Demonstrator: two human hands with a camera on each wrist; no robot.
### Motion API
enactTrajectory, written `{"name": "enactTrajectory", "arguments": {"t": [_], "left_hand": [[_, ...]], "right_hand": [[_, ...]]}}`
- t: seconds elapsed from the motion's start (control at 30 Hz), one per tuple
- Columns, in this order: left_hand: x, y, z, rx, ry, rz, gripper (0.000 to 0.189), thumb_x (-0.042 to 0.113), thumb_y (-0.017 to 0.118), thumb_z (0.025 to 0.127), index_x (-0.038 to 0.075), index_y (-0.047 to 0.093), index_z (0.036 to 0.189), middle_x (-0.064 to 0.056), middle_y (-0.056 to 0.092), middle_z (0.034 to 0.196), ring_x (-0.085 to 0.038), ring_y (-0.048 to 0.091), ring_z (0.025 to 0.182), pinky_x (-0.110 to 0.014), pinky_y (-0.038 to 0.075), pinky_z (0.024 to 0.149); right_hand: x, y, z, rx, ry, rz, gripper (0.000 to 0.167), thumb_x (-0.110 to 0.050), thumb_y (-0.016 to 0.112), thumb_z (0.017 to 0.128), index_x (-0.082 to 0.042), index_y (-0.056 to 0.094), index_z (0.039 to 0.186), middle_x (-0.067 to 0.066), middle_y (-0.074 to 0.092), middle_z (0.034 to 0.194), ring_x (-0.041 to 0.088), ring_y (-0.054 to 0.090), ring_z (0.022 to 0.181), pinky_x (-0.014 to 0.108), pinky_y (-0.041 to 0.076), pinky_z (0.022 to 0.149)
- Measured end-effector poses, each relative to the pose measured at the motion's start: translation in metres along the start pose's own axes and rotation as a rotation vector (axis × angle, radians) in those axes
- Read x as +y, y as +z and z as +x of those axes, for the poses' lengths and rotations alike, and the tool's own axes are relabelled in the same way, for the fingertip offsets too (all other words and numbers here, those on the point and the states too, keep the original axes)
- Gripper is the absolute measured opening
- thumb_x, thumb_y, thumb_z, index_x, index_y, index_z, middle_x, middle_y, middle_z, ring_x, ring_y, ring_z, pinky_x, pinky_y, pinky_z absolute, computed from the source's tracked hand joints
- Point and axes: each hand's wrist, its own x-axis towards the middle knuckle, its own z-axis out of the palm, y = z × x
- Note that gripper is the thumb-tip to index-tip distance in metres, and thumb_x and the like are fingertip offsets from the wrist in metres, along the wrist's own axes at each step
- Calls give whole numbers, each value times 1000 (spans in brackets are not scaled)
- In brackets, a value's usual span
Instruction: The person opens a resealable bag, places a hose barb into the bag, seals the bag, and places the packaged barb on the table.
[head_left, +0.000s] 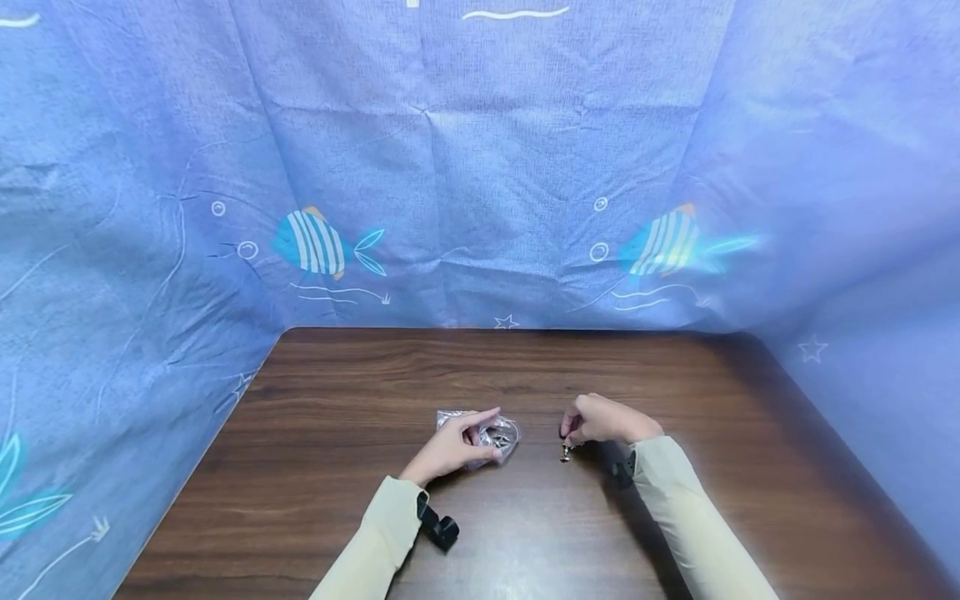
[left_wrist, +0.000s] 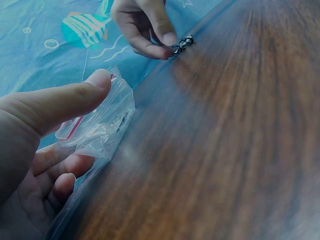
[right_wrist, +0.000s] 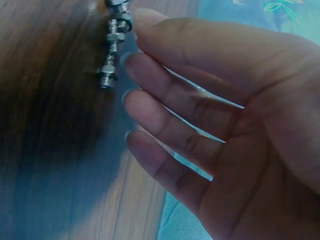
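Note:
My left hand [head_left: 448,450] holds a small clear zip bag [head_left: 504,433] by its mouth. In the left wrist view the thumb lies along the bag's red-striped rim, fingers under it, and the mouth gapes. Small dark bits show inside the bag, too blurred to name. To the right, my right hand [head_left: 606,419] is low over the table, thumb and forefinger at a cluster of small shiny metal pieces [right_wrist: 113,47]. They look like threaded bolts with nuts, strung in a short line below the fingertips. The other right fingers are loosely bent. Whether the metal pieces touch the table, I cannot tell.
A dark brown wood-grain table [head_left: 360,375] lies under both hands. Blue cloth [head_left: 495,183] with printed fish hangs behind it and at both sides. A black wrist camera [head_left: 442,530] sits on the left sleeve's cuff, another dark one [head_left: 622,472] on the right.

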Motion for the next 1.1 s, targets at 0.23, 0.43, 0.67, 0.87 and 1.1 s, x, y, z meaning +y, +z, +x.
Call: {"name": "enactTrajectory", "arguments": {"t": [0.23, 0.43, 0.67, 0.87, 1.1], "left_hand": [[2, 0, 0, -7, -4, 14, 69, 28, 79, 80, 11, 51, 140, 2, 54, 77, -6, 47, 66, -21, 43, 55], [2, 0, -1, -7, -3, 14, 69, 28, 79, 80, 11, 51, 140, 2, 54, 78, -6, 47, 66, -21, 43, 56], [3, 0, -1, 5, 9, 24, 68, 26, 80, 78, 10, 52, 139, 3, 53, 76, -5, 47, 65, -20, 43, 55], [4, -1, -1, 7, 18, 19, 67, 25, 80, 79, 9, 53, 138, 2, 53, 76, -5, 47, 65, -21, 42, 54], [3, 0, -1, 4, -5, 22, 67, 25, 79, 79, 11, 52, 139, 3, 53, 75, -4, 46, 64, -20, 42, 55]], "right_hand": [[-2, 3, -1, 6, 5, -7, 6, -4, 74, 77, -11, 71, 77, -9, 66, 70, -1, 52, 61, 17, 46, 59], [-2, 5, 2, 20, -3, -24, 8, -3, 72, 77, -11, 71, 76, -9, 65, 68, -1, 50, 60, 18, 45, 58], [-1, 7, 3, 35, 1, -31, 10, -2, 72, 76, -12, 71, 73, -10, 63, 66, -1, 49, 59, 17, 44, 57], [-3, 8, 4, 34, 10, -45, 12, -2, 72, 76, -12, 70, 72, -11, 63, 66, -1, 48, 59, 17, 43, 57], [-6, 6, 5, 33, -12, -99, 12, -1, 67, 75, -12, 70, 70, -11, 61, 64, -2, 45, 56, 16, 40, 55]]}}
